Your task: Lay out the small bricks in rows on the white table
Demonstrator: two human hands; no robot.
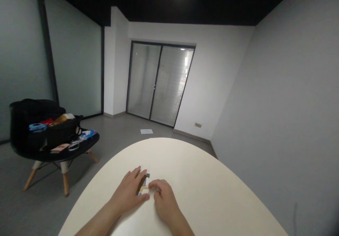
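Across the bench (pixel 206 186), the wide-spread left hand (pixel 128 192) should steady the dark piece (pixel 142 184); whether the curled right hand (pixel 164 199), at four o'clock, holds the pale strip (pixel 144 187) is unclear.

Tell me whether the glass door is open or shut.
Shut: the glass door fills its dark frame, with no gap showing.

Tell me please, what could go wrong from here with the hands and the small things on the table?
The left hand covers much of the small brown item, so a slip under it might go unnoticed.

The yellowish piece by the right hand looks thin and might bend or slide if pushed; whether it is gripped, I cannot tell.

The blue-and-white packet lies near the edge of the black chair and could fall if bumped.
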